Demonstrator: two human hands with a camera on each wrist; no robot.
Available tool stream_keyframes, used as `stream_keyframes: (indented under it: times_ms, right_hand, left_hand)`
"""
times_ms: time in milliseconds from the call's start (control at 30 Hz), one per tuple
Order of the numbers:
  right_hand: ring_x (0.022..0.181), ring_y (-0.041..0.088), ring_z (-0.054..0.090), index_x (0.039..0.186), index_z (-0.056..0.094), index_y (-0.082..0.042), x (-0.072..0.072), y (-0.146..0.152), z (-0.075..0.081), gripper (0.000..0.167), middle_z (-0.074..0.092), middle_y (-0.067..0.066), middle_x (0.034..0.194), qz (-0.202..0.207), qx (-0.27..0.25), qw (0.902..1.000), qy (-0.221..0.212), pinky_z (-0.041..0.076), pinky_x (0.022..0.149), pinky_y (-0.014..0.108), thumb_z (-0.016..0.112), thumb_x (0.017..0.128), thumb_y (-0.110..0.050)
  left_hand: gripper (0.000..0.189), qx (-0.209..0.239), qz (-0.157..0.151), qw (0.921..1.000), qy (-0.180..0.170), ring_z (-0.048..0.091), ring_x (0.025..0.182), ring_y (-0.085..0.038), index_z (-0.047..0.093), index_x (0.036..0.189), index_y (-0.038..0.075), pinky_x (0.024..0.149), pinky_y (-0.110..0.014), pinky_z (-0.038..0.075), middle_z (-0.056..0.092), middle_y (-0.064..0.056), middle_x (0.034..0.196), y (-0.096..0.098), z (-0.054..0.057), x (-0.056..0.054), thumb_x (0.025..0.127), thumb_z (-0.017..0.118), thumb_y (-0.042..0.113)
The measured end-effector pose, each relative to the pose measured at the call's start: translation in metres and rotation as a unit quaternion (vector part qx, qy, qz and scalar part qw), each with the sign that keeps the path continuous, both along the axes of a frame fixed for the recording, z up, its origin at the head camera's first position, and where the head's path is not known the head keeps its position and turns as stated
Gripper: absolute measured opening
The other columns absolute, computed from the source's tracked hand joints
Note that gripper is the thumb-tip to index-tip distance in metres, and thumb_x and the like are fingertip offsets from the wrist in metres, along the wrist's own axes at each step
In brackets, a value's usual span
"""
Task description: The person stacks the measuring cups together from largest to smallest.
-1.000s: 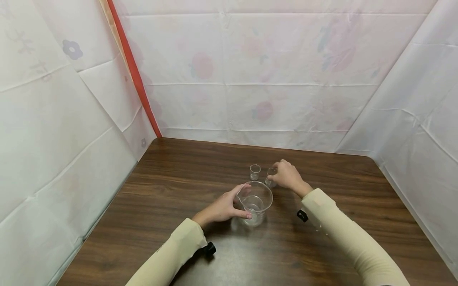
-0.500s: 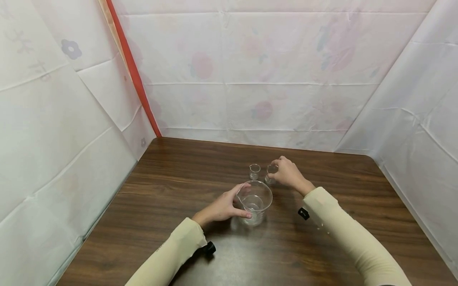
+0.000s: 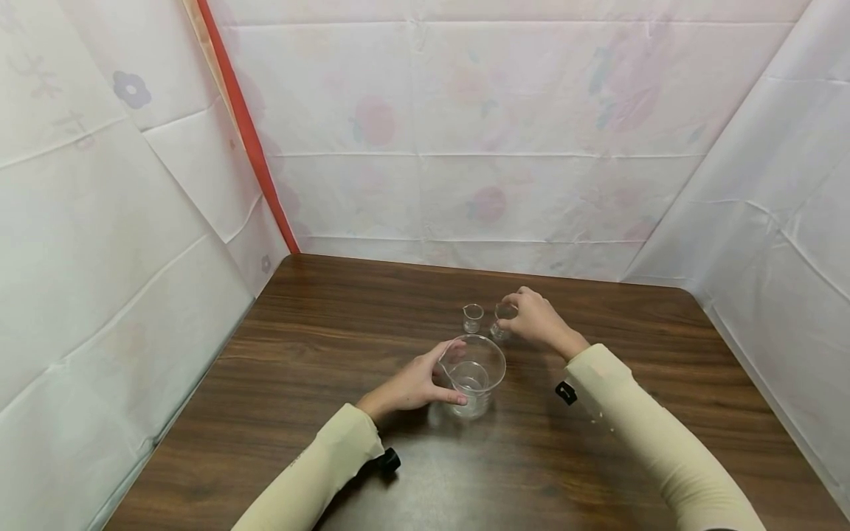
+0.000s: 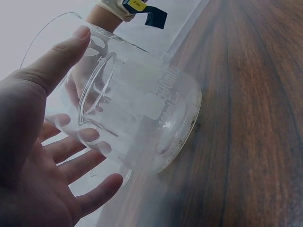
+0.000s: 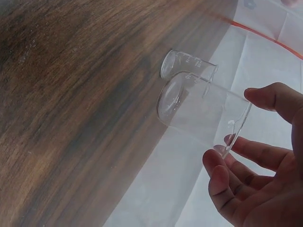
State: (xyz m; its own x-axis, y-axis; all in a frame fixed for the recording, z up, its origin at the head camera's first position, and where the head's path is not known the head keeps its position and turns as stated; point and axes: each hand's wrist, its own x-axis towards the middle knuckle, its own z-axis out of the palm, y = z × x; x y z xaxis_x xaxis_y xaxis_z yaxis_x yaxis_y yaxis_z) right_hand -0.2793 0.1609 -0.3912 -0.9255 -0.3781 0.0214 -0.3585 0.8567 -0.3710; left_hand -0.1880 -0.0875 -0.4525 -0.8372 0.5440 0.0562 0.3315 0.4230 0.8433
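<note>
- From my seat I take the large clear glass beaker (image 3: 473,377) as my landmark; it stands upright on the dark brown wood-grain surface (image 3: 319,354).
- Beyond the landmark, I see the surface run past the two smaller vessels to its far edge, where a white hanging sheet with faded pink prints (image 3: 425,133) rises.
- To the landmark's left and right, I have wide stretches of wood grain, with both side edges well apart from the glass; a red vertical strip (image 3: 249,136) comes down at the far left corner.
- On the near side of the landmark, I see the surface carry a pale sheen of light.
- My left hand (image 3: 413,382) is at the landmark's left side, thumb on the near wall and fingers round the far one, spread as wide as the glass; it has hold of it.
- My right hand (image 3: 533,319) is beyond the landmark and to its right, thumb and fingers pinching a small clear glass beaker (image 5: 203,111) at the rim, parted only by that rim's width.
- I cannot tell whether that pinched vessel's base touches the surface.
- A second small glass beaker (image 3: 473,318) stands upright just beyond the landmark, left of the pinched one, near it.
- Cream sleeves (image 3: 312,472) cover both forearms, reaching in from the landmark's near side.
</note>
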Motion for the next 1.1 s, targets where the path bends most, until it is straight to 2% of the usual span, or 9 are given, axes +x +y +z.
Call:
stream_keyframes:
  times_ms: [333,633,900,1100]
  right_hand:
    - [0.097,0.032,0.06,0.121,0.063,0.001,-0.001,0.003,0.005,0.048,0.06,0.018,0.111,0.021,-0.009,0.9996,0.02,0.05,0.082,0.049,0.074,0.084,-0.027]
    - [0.094,0.031,0.06,0.121,0.065,0.0,0.002,0.002,0.012,0.048,0.061,0.017,0.109,0.021,-0.017,0.9993,0.027,0.05,0.081,0.047,0.074,0.083,-0.027]
    - [0.095,0.031,0.06,0.119,0.066,0.0,0.005,0.0,0.019,0.046,0.062,0.017,0.108,0.025,-0.015,0.9987,0.041,0.05,0.082,0.047,0.073,0.083,-0.027]
    - [0.092,0.03,0.06,0.119,0.066,-0.001,0.007,-0.001,0.022,0.045,0.062,0.017,0.107,0.026,-0.021,0.9981,0.051,0.05,0.079,0.046,0.073,0.083,-0.026]
  left_hand:
    - [0.087,0.002,-0.001,1.0,0.0,0.047,0.134,-0.014,0.034,0.149,0.021,0.1,-0.039,0.049,0.05,0.002,0.146,0.0,0.001,0.0,0.078,0.083,0.033]
    - [0.088,0.001,-0.007,0.9999,0.01,0.048,0.134,-0.018,0.033,0.149,0.02,0.099,-0.04,0.05,0.05,-0.003,0.147,-0.001,0.0,0.0,0.078,0.082,0.035]
    - [0.089,-0.007,-0.003,1.0,0.002,0.047,0.134,-0.017,0.032,0.15,0.021,0.1,-0.037,0.049,0.049,-0.001,0.148,-0.001,0.002,0.0,0.078,0.082,0.038]
    - [0.089,-0.004,-0.006,1.0,0.006,0.047,0.134,-0.018,0.032,0.15,0.02,0.099,-0.04,0.049,0.049,-0.002,0.148,-0.002,0.001,0.0,0.078,0.082,0.037]
